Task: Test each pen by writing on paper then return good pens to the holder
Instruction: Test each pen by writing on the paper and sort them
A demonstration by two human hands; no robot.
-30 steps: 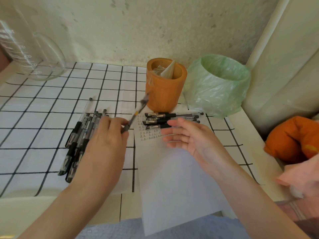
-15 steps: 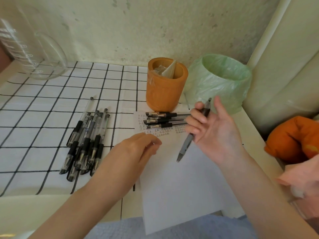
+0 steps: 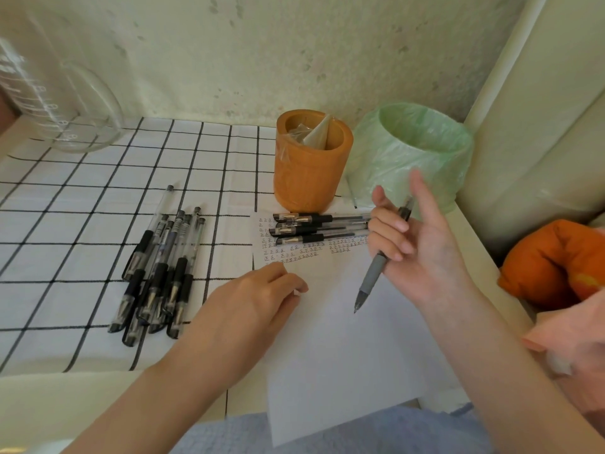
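1. Right hand (image 3: 422, 257): at 3 o'clock of my view, palm turned towards me. Its fingers (image 3: 389, 231) are curled narrowly round a grey pen (image 3: 376, 270), with one digit stretched up. The pen's tip points to 7 o'clock, above the paper (image 3: 343, 355) and not touching it.
2. Left hand (image 3: 258, 299): lies on the paper's 9 o'clock edge, fingers loosely bent, holding nothing.
3. The paper lies on the table (image 3: 471, 231), with rows of small written marks at its 12 o'clock end.
4. Three capped pens (image 3: 314, 227): lie side by side across those marks.
5. Holder (image 3: 311, 172): orange, upright, at 12 o'clock of the paper, just beyond the three pens.
6. Loose pile of pens (image 3: 160, 270): on the checked cloth (image 3: 82, 208), at 9 o'clock of the left hand.
7. Green-lined bin (image 3: 412, 152): at 3 o'clock of the holder.
8. Glass jug (image 3: 55, 103): far corner, 10 o'clock.
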